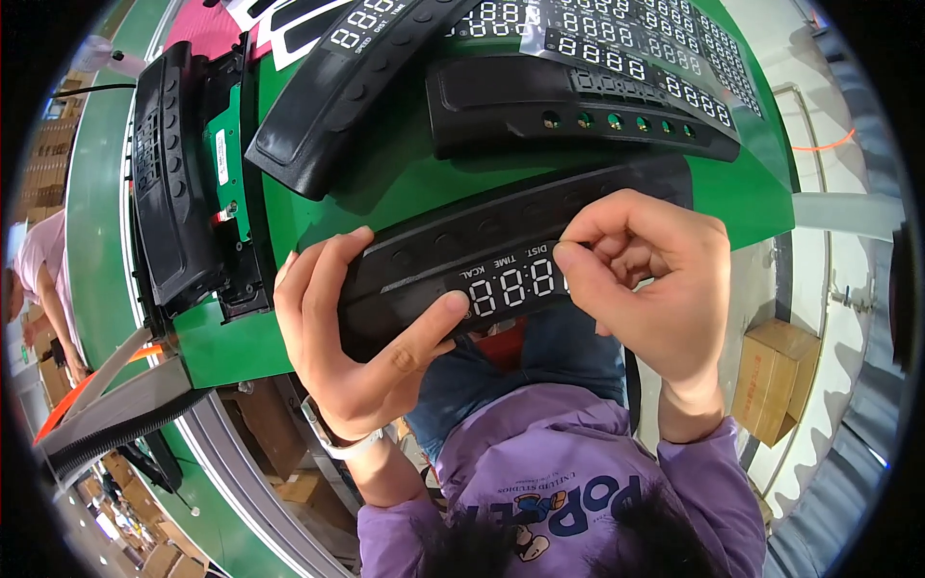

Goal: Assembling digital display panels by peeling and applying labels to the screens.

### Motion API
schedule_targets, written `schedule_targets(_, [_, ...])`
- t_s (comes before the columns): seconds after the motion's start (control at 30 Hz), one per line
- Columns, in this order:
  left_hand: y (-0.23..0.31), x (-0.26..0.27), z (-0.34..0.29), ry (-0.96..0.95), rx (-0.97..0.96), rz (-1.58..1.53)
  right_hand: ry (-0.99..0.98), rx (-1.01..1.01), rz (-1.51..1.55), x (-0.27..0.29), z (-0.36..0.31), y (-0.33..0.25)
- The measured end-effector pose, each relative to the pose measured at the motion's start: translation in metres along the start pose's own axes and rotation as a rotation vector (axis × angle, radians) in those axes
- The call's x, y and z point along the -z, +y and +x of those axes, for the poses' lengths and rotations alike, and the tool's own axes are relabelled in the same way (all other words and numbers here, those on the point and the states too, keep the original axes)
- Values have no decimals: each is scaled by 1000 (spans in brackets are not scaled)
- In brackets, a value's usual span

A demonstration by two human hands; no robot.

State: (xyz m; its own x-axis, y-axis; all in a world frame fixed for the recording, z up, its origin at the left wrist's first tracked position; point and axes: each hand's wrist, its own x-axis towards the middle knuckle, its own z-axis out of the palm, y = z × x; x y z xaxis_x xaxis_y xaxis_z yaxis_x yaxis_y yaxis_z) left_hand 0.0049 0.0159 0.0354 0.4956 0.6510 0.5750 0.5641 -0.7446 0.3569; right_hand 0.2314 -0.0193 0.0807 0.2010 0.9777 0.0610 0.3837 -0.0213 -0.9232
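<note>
A curved black console panel (424, 249) lies tilted at the near edge of the green work surface, its display side up. Across its near part runs a display film (501, 287) with white digit shapes, upside down to me. My left hand (337, 337) grips the panel's left end, thumb pressed on the face beside the digits and fingers over the far edge. With thumb and forefinger pinched, my right hand (660, 279) is at the film's right part; its other fingers are curled. That hand covers the film's right end.
Two more black panels (332, 125) (588, 101) lie beyond, beside sheets of digit films (655, 48). An opened console (173, 193) with a green circuit board (231, 144) stands at left. A cardboard box (779, 376) sits right; another person (48, 260) is far left.
</note>
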Motion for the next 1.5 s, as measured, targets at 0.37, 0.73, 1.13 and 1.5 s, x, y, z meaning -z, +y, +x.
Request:
schedule_targets(0.37, [7, -1, -1, 51, 72, -3, -7, 32, 15, -1, -1, 3])
schedule_targets(0.73, [-7, 0, -3, -49, 75, -118, 48, 251, -237, -7, 2, 3])
schedule_targets(1.13, [-13, -13, -11, 192, 145, -395, 36, 109, -207, -3, -3, 1])
schedule_targets(1.5, [-12, -1, -6, 30, 24, -177, 62, 372, -438, -8, -3, 1])
